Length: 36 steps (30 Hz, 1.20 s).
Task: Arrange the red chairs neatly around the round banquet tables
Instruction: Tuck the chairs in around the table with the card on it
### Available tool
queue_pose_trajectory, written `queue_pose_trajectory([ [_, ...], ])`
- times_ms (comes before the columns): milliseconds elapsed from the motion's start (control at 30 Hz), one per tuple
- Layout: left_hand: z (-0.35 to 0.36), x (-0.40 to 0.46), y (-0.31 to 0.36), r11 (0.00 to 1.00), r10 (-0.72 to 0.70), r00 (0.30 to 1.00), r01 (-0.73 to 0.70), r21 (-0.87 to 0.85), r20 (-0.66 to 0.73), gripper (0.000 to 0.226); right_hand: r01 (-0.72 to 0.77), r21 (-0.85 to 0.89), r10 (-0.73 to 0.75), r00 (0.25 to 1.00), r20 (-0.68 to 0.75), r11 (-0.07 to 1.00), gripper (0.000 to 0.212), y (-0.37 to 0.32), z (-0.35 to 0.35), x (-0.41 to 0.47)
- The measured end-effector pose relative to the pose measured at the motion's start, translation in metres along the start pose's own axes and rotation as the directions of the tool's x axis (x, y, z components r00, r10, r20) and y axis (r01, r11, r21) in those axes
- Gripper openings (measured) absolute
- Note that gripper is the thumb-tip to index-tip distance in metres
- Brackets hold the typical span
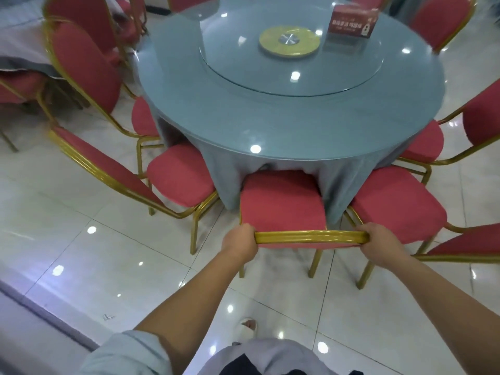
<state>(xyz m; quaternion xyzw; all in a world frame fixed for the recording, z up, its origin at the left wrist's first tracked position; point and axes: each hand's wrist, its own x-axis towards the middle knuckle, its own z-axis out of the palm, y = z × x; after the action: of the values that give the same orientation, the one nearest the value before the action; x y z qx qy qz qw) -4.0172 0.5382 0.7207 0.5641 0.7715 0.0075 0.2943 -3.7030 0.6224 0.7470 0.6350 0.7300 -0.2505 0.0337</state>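
the person is standing at the near edge of the round banquet table, both arms stretched forward. the left hand is curling its fingers around the left end of the gold top rail of the red chair directly ahead, and the right hand is gripping the right end of the same rail, thumb on top. that chair is facing the table, the front of its seat tucking in under the hanging grey-blue tablecloth, which is bunching over the seat's front edge.

just to its left another red chair is sitting angled toward the table, its seat touching the cloth, and to the right a third red chair is standing close beside the held one, seats nearly meeting. more red chairs with gold frames are ringing the far sides of the table.

on the tabletop a glass turntable is lying with a gold disc at its centre, and a red card stand is resting near its far right edge. ceiling lights are glinting on the glossy white floor tiles. a pale slipper is showing below, between the arms, and a light sleeve is rolled up on the left arm.
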Motion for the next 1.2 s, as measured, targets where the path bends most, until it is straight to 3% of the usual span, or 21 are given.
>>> queue_pose_trajectory([
  [133, 0.007, -0.012, -0.003, 1.000, -0.007, 1.000, 0.007, 0.004, 0.011, 0.016, -0.011, -0.022, 0.010, 1.000, -0.024, 1.000, 0.049, 0.003, 0.009, -0.012],
  [367, -0.015, 0.003, 0.001, 0.999, 0.003, 1.000, -0.002, -0.049, 0.017, 0.020, -0.091, -0.071, 0.090, 0.996, -0.021, 0.993, 0.039, -0.008, 0.004, 0.013],
  [633, 0.006, -0.014, -0.014, 0.997, 0.036, 0.999, -0.035, -0.063, 0.010, 0.029, -0.053, -0.039, 0.051, 0.997, -0.056, 0.998, 0.048, -0.013, 0.016, -0.024],
  [800, -0.018, 0.007, 0.001, 0.993, 0.014, 1.000, -0.015, -0.114, -0.012, 0.022, -0.123, -0.030, 0.120, 0.988, -0.099, 0.992, 0.039, -0.021, 0.002, 0.007],
  [1000, -0.013, 0.020, 0.018, 0.991, 0.013, 1.000, -0.012, -0.137, 0.008, 0.021, -0.111, -0.037, 0.108, 0.990, -0.088, 0.993, 0.043, -0.010, -0.011, 0.023],
  [1200, -0.010, 0.018, 0.015, 0.990, 0.029, 1.000, -0.030, -0.141, -0.011, 0.023, -0.227, -0.043, 0.224, 0.973, -0.054, 0.973, 0.034, -0.004, -0.007, 0.025],
])
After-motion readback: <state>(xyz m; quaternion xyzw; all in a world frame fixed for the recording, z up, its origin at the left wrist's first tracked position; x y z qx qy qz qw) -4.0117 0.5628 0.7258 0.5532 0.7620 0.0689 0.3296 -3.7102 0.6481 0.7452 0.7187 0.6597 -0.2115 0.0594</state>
